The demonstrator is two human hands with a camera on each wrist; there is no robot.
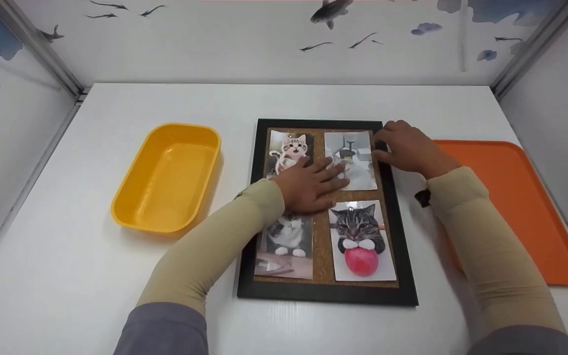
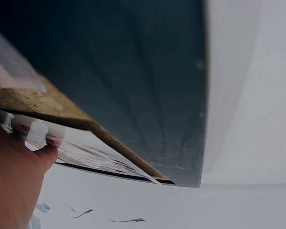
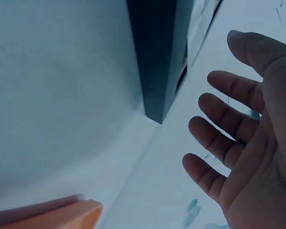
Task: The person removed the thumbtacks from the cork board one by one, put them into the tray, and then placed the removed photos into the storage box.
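Note:
A black-framed cork board [image 1: 327, 292] lies on the table, bearing several cat photos. My left hand [image 1: 308, 187] rests across the board's middle with its fingers spread. Its fingertips lie on the pale upper right photo [image 1: 358, 172], while the palm covers parts of the kitten photo [image 1: 294, 147] and the lower left photo [image 1: 289, 249]. Below right, the photo of a tabby with a pink ball [image 1: 361, 246] shows whole. Beside the frame's upper right corner is my right hand [image 1: 412, 150]; the right wrist view shows its fingers loosely bent, holding nothing.
To the left of the board stands a yellow tub [image 1: 165, 187]. An orange tray [image 1: 515, 197] lies at the right, partly behind my right forearm. White panels [image 1: 244, 49] with painted fish enclose the table [image 1: 91, 276] at the back and sides.

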